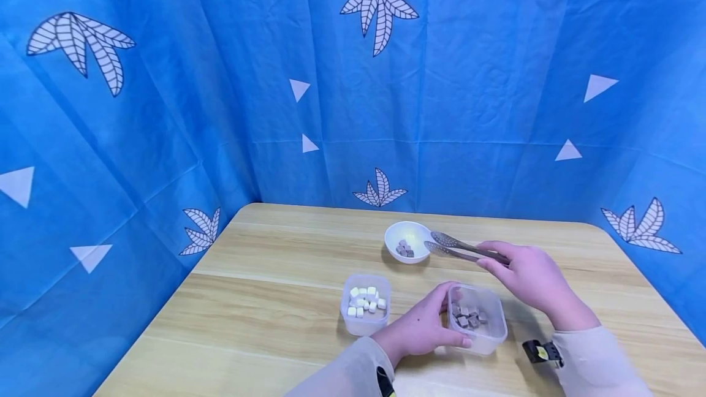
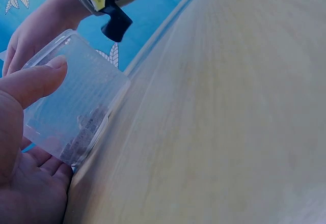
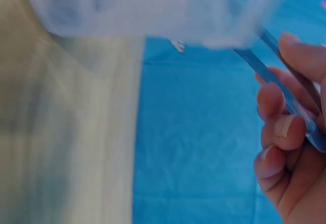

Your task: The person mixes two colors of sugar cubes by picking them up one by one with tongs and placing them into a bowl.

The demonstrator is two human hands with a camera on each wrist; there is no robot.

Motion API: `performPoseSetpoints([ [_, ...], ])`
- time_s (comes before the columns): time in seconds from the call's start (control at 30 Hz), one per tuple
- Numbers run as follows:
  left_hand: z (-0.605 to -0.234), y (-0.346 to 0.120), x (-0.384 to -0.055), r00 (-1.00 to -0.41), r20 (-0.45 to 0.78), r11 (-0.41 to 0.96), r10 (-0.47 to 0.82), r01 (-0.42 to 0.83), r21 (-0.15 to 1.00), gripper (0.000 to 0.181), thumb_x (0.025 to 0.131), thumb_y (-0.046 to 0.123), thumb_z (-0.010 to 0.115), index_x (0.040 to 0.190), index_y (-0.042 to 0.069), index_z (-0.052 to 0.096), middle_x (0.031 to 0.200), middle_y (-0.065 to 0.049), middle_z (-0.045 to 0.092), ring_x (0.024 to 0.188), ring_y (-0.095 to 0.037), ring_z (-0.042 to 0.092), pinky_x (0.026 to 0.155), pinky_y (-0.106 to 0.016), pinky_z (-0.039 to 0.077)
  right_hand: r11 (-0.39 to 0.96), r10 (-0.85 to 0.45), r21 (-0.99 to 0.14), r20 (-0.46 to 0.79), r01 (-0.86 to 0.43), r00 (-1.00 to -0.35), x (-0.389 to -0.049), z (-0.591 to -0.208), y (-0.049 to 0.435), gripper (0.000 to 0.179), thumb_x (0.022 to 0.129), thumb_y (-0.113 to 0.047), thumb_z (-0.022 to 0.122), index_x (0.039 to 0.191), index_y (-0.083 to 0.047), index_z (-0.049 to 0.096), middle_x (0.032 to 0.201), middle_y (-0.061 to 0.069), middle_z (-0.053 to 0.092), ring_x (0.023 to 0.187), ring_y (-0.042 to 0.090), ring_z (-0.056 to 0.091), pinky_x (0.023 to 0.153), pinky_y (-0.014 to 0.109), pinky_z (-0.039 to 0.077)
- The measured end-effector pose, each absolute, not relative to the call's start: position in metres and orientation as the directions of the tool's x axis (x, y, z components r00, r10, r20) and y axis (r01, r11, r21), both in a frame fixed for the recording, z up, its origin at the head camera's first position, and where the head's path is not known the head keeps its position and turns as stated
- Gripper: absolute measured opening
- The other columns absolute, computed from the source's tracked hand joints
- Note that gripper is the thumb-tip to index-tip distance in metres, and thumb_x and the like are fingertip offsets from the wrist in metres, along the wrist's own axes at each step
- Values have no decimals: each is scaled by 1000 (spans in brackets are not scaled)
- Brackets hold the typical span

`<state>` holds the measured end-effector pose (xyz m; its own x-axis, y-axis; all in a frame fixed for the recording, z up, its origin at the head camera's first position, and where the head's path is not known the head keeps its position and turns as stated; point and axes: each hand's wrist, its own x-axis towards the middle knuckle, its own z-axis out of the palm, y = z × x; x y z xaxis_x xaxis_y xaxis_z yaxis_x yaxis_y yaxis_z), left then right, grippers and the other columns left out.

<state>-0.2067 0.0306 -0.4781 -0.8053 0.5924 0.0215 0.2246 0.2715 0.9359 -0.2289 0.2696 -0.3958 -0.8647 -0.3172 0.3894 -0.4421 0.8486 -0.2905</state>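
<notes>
My left hand [image 1: 419, 326] grips a clear plastic container [image 1: 481, 344] on the table, thumb at its near side and fingers at its left. Several grey-brown cubes [image 1: 469, 317] lie inside it; in the left wrist view they show through the wall of the container [image 2: 84, 81]. Metal tongs [image 1: 460, 245] with perforated tips are pinched in my right hand [image 1: 532, 277], above and behind that container. The tong tips are spread apart at the right rim of a white bowl [image 1: 391, 241], with nothing visible between them. A few grey-brown cubes [image 1: 405, 250] sit in the bowl.
Left of my left hand stands another clear container [image 1: 364, 326] holding several white cubes [image 1: 366, 302]. The wooden table [image 1: 265, 299] ends at a blue patterned curtain [image 1: 474, 109] behind and at the sides. A second sleeve-mounted camera [image 1: 543, 352] hangs by my right wrist.
</notes>
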Motion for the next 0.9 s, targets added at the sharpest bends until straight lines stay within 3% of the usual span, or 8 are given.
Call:
performPoseSetpoints([
  [0.13, -479, 31, -207, -809, 8, 276, 588, 210, 938, 91, 77, 29, 89, 151, 31, 35, 146, 11, 48, 133, -8, 46, 117, -35, 31, 830, -352, -283, 403, -481, -844, -224, -385, 281, 30, 96, -39, 69, 118, -20, 74, 105, 2, 75, 80, 17, 68, 73, 48, 55],
  [0.43, -481, 32, -208, -811, 4, 285, 585, 210, 935, 94, 77, 31, 89, 153, 29, 34, 146, 12, 48, 133, -7, 45, 117, -36, 30, 794, -426, -282, 373, -538, -824, -207, -357, 303, 19, 91, -32, 76, 109, -25, 76, 100, -9, 74, 79, -1, 63, 67, 32, 55],
  [0.67, -479, 32, -206, -818, -4, 310, 575, 214, 927, 97, 77, 32, 89, 155, 26, 32, 146, 14, 48, 134, -6, 45, 118, -37, 29, 769, -516, -271, 271, -579, -813, -194, -341, 313, 13, 92, -32, 75, 105, -31, 75, 91, -26, 66, 77, -4, 55, 65, 27, 50],
  [0.8, -477, 32, -206, -813, 6, 285, 582, 211, 935, 94, 77, 29, 89, 153, 30, 33, 143, 15, 49, 133, -5, 45, 119, -38, 27, 763, -562, -259, 185, -592, -806, -191, -338, 313, 13, 94, -37, 72, 105, -32, 75, 92, -27, 65, 75, -4, 53, 63, 26, 47],
  [0.9, -477, 32, -206, -803, 19, 256, 595, 212, 943, 92, 77, 25, 89, 152, 29, 35, 140, 18, 51, 132, -4, 45, 119, -38, 26, 761, -584, -246, 143, -600, -799, -191, -339, 309, 13, 95, -41, 71, 104, -34, 75, 95, -26, 67, 81, -5, 58, 67, 28, 52],
])
